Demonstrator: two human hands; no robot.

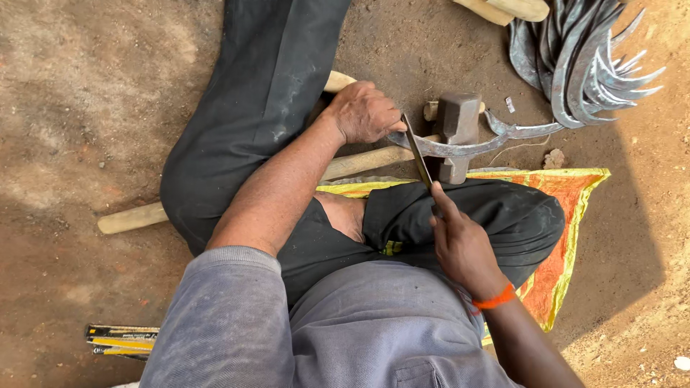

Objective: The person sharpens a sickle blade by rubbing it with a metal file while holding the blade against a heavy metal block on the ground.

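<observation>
Setting: a person sits cross-legged on bare reddish earth (86, 93), legs over an orange and yellow woven plastic sheet (568, 215), seen from a head-worn camera looking down.

Left hand: the left hand (364, 111) is closed around the near end of a curved grey steel sickle blade (460, 147), pinning it down.

Blade: it lies across the head of a blocky grey iron sledgehammer (458, 133), which serves as a small anvil; the hammer's long pale wooden handle (359, 164) runs out leftward under the forearm.

Right hand: the right hand (463, 248), an orange band (496, 298) at the wrist, is clamped on the grip end of a slim dark metal file (418, 156), forefinger stretched along it.

File: its far end rests across the blade's edge, just beside the left hand's fingers.

Step in hand: by the look of it, filing the edge of the blade, mid-stroke.

Next move: likely calls for a firm hold on the blade, a steady file angle, and care for the left fingers close by.

Nearby: a heap of like curved grey blades (589, 65) lies at upper right, with pale wooden handles (503, 8) beside it; a yellow and black flat pack (122, 340) sits at lower left.
</observation>
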